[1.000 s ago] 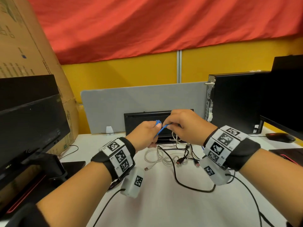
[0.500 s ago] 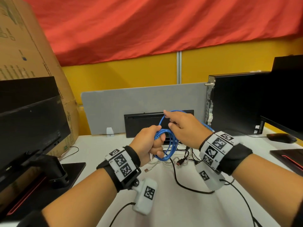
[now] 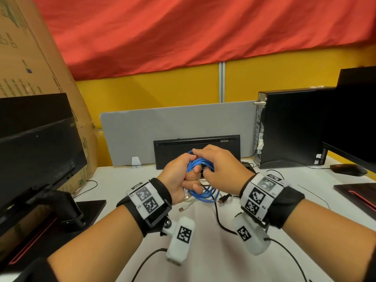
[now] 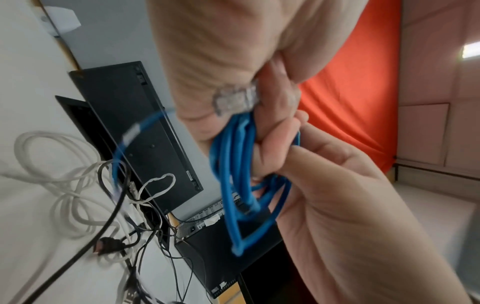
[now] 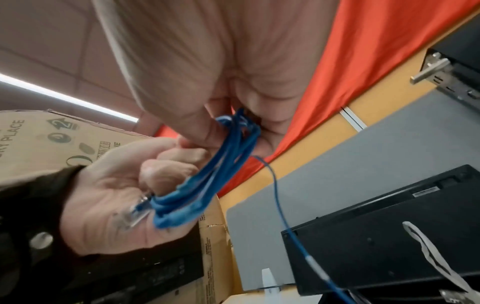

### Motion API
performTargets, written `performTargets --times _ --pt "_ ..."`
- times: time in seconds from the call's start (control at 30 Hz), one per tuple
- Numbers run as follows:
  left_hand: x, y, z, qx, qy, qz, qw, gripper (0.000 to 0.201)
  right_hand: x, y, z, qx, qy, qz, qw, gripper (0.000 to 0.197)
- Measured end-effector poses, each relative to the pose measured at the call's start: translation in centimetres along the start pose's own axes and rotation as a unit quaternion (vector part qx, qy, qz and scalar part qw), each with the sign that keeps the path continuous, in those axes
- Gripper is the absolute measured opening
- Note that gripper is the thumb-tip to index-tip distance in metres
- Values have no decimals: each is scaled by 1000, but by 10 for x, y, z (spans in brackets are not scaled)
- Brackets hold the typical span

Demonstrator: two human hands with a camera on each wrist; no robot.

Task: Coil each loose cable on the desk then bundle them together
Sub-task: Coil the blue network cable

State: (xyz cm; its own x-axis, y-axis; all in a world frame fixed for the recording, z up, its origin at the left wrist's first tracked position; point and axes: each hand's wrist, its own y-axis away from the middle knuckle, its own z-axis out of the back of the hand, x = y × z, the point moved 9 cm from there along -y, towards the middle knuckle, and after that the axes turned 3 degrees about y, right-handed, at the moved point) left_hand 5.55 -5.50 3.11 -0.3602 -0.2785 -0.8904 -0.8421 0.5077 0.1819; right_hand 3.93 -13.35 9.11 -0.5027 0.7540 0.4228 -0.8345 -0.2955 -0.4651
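Head view. A blue cable (image 3: 200, 180), gathered in several loops, is held above the table (image 3: 203, 251) between both hands. The left hand (image 3: 179, 180) is curled round the loops as an anchor, so that the coil is kept from springing apart; the right hand (image 3: 219, 167) is laid over the top, its grip pinching the upper strands, apparently to lay on another turn. White cables (image 3: 188, 204) and a black cable (image 3: 220, 220) are left loose on the table below (uncoiled as yet).

Left wrist view. A clear plug (image 4: 235, 99) is trapped against the palm, so one end is secured. A loose blue tail (image 4: 137, 131) is seen trailing toward the tangle, where snagging is judged possible.

Right wrist view. The strands are pinched between thumb and fingers. A keyboard (image 5: 389, 226) is stood on edge behind.
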Motion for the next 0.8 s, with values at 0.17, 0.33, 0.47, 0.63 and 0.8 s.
performTargets --times 0.17,0.33,0.47,0.63,0.8 --pt "1 2 -4 1 -69 1 998 50 -6 -6 0 -1 101 -61 993 32" --pt "-22 2 1 -89 -150 -75 982 40 -16 -6 6 -33 108 -111 987 22" --pt "-37 4 6 -140 -185 -123 965 29 -2 -6 11 -62 136 -23 989 14" --pt "-38 1 11 -119 -178 -113 970 31 -11 -3 21 -100 27 -8 995 24" --pt "-44 0 8 -106 -221 -151 958 33 -21 2 11 -62 -184 -42 980 22"
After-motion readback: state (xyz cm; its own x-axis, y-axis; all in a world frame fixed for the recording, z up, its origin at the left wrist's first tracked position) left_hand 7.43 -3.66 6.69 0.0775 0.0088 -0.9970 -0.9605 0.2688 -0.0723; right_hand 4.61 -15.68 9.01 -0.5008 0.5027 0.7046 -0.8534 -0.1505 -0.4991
